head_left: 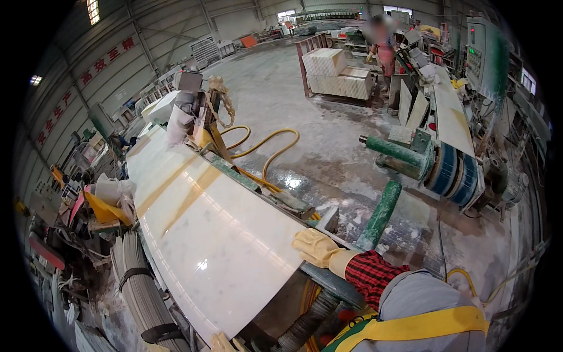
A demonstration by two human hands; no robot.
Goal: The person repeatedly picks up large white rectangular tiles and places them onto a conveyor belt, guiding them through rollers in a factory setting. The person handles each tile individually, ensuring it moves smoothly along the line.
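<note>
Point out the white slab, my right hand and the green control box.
White slab [220,234]: head view, on its top face.
Right hand [318,247]: head view, back of the glove.
Green control box [495,61]: head view, green side.

Small bright windows [286,16] pierce dim, greyish light; glare spots the polished white stone slab [234,246] and wet floor [270,100]. Fisheye distortion bends straight edges near the periphery; a co-worker's head [380,30] is blurred.

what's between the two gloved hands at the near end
In the head view, the near end of the white slab stretches between the left hand and the right hand.
</note>
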